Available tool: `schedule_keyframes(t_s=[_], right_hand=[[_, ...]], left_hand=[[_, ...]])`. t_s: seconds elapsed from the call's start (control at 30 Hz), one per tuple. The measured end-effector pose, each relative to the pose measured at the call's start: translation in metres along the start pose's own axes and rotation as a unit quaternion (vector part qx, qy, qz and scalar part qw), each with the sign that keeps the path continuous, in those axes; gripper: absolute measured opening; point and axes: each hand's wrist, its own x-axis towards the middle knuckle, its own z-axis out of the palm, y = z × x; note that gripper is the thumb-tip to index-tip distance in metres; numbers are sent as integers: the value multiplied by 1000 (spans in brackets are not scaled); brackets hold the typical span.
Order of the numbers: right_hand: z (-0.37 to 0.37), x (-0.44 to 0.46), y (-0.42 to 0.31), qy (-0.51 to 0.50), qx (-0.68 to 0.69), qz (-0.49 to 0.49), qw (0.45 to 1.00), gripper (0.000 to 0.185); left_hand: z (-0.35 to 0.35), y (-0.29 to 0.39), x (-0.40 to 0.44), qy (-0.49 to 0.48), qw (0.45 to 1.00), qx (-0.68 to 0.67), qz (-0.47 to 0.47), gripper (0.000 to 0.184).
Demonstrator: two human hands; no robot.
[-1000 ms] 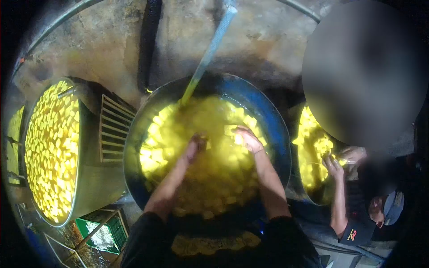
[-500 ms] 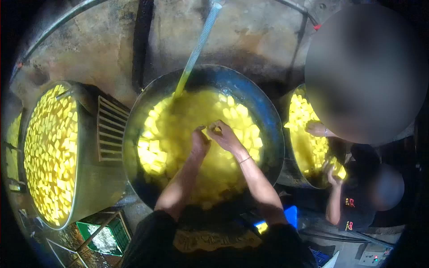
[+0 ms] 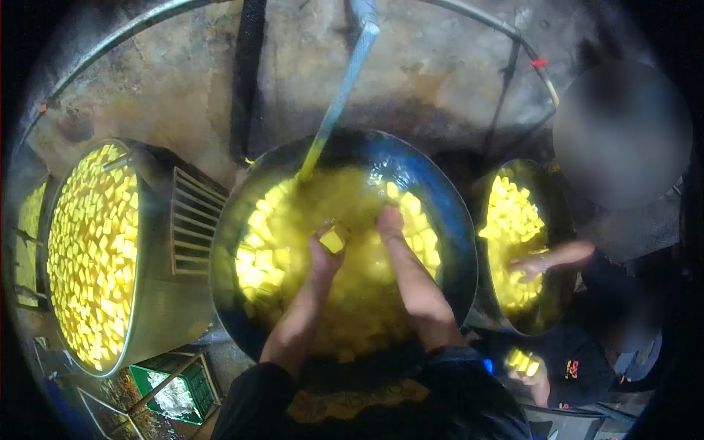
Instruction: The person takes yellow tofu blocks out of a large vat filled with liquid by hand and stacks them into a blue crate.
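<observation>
A wide dark pan (image 3: 469,249) stands before me, holding cloudy yellow liquid and several yellow blocks (image 3: 262,268) gathered along its left and right sides. Over its middle, my left hand (image 3: 323,257) is closed around a yellow block (image 3: 332,240), whose flat face points up. My right hand (image 3: 391,220) reaches down beside the yellow blocks (image 3: 416,220) at the right; its fingertips are hidden from me, so what they grip does not show. A bluish mesh-covered hose (image 3: 339,95) hangs into the back of the pan, its lower end stained yellow.
At the left, a large metal vat (image 3: 158,293) is full of yellow blocks, with a slatted rack (image 3: 196,224) between it and the pan. A green crate (image 3: 192,392) sits below. At the right, people work at another pan (image 3: 561,213); one hand (image 3: 532,370) holds yellow blocks.
My hands, close together before, are now apart: the right has moved to the blocks at the right, while the left shows its block. At the right pan, the co-workers' arms have shifted.
</observation>
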Motion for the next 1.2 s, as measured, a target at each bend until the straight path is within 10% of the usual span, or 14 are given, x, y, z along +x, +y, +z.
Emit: schedule_keyframes(t_s=[0.13, 0.2, 0.47, 0.57, 0.83, 0.87, 0.93, 1.0, 1.2], right_hand=[[-7, -10, 22, 7, 120, -39, 992, 18], [-52, -41, 18, -173, 635, 66, 750, 28], [-178, -172, -31, -130, 517, -101, 840, 39], [-171, -191, -13, 86, 299, -267, 912, 56], [-224, -301, 87, 21, 417, -196, 887, 70], [-239, -328, 100, 29, 431, -170, 886, 62], [-241, -390, 131, 92, 523, -85, 843, 50], [-248, -464, 146, 120, 560, 36, 819, 47], [-68, -634, 173, 178, 683, 532, 468, 58]], left_hand=[[-5, 17, 2, 2, 999, 29, 17, 33], [-2, 19, -4, 4, 999, 42, 10, 33], [32, -23, -36, -80, 982, 154, -69, 22], [42, -57, -62, -120, 963, 226, -88, 28], [93, -169, -178, -379, 869, 221, -231, 65], [89, -188, -191, -492, 813, 199, -239, 67], [124, -216, -275, -182, 870, 363, -279, 82], [113, -248, -315, -212, 809, 409, -365, 84], [50, -285, -302, -291, 729, 499, -366, 72]])
